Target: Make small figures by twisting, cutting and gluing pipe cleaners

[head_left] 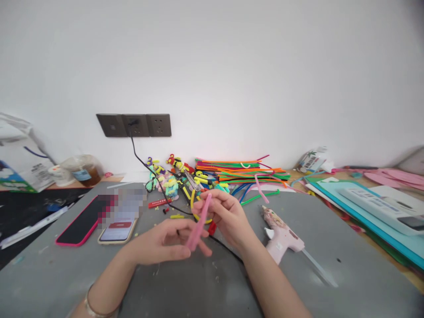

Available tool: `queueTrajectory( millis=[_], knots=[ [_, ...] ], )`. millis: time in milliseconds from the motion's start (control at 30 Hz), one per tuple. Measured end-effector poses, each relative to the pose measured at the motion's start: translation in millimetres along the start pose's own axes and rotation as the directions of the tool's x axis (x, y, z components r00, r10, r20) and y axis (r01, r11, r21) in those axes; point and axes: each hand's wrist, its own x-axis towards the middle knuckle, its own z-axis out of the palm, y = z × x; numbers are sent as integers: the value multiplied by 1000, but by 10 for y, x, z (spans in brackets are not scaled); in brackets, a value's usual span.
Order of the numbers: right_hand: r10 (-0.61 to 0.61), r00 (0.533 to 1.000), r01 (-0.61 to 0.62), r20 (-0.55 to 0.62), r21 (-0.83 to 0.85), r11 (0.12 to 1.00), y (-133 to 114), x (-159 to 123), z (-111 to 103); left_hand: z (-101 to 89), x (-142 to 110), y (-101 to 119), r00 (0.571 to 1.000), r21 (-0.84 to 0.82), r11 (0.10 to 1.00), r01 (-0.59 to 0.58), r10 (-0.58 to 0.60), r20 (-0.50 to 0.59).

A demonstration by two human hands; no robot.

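Note:
A folded pink pipe cleaner slants between my two hands above the grey mat. My right hand pinches its upper part between thumb and fingers. Around its lower end, the thumb and fingers of my left hand close loosely; the fingers behind it are partly hidden. Behind my hands lie a yellow pipe cleaner piece and a small red object. To the right of my right hand rests a pink glue gun with a clear glue stick sticking out of its back.
Two phones lie at left. A black cord runs from the wall socket across the mat. Bundled pipe cleaners, small pipe-cleaner figures and scissors crowd the back. Stacked folders stand at right, a jar at left.

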Motion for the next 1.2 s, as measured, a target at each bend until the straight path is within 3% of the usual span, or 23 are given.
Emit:
queueTrajectory(
  millis=[67,133,267,367,467,533,567,633,700,833,933,1033,1200],
  knots=[
    [12,996,-9,84,-28,1000,6,-23,11,19,-7,-22,995,-123,992,-18,29,91],
    [12,990,-5,138,-50,999,18,-36,14,60,20,-68,994,-217,976,-29,51,99],
    [21,982,-3,189,-95,996,44,-43,25,178,103,-153,1000,-442,897,21,-13,21],
    [36,975,4,220,-181,983,51,-38,45,220,129,-160,991,-472,878,76,-119,-61],
    [-42,988,97,152,-375,922,77,0,8,180,139,-147,965,-445,892,83,-183,-188],
    [-165,985,159,44,-590,792,128,43,-73,121,154,-155,925,-359,933,29,-161,-343],
    [-242,970,164,-10,-708,687,165,62,-126,88,165,-165,886,-286,958,-11,-123,-447],
    [-363,930,114,-61,-890,441,250,85,-229,28,188,-190,782,-145,988,-60,-44,-622],
    [-368,928,39,-63,-964,262,336,80,-300,-13,205,-215,719,-85,994,-71,-8,-695],
    [-296,954,-49,-47,-999,3,436,38,-334,-34,210,-262,689,-75,997,-6,-50,-723],
    [-307,948,-124,-83,-985,-116,426,40,-348,-22,209,-283,689,-60,998,36,-69,-721],
    [-261,960,-137,-103,-983,-118,377,67,-374,0,219,-267,691,-55,998,42,-69,-719],
    [-238,957,-168,-167,-986,14,318,98,-377,37,235,-207,683,-82,994,74,-110,-722]
  ],
)
